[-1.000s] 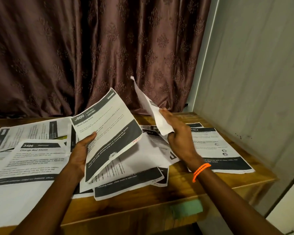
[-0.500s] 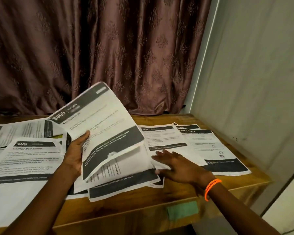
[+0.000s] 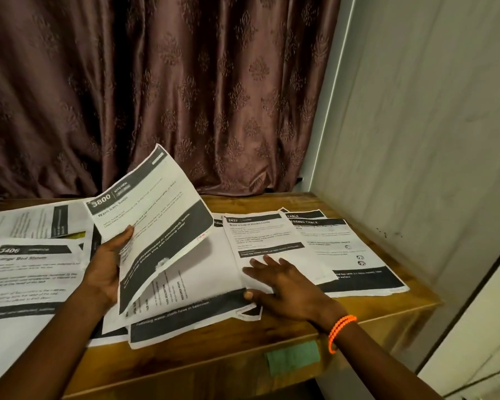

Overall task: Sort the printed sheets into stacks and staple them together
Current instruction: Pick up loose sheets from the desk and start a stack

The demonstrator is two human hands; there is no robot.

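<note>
At far left on the wooden worktop [image 3: 367, 319] lies a sheet headed 3406 [image 3: 32, 272]. Beside it, the left hand [image 3: 106, 269] grips a sheet headed 3800 [image 3: 153, 223], lifted and tilted above overlapping printed sheets [image 3: 191, 307]. Further right, the right hand [image 3: 283, 281], wearing an orange bracelet [image 3: 339, 332], rests with spread straight fingers on a sheet headed 2437 [image 3: 269, 241], which overlaps more sheets [image 3: 364, 255] near the wall [image 3: 430, 125].

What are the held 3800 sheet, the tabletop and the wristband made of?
3800 sheet: thin matte printer paper, bowing where the left hand grips it.
Tabletop: looks like varnished wood, brown grain with slight sheen; could be veneer.
Wristband at the right hand: orange beads, probably plastic or rubber.
</note>
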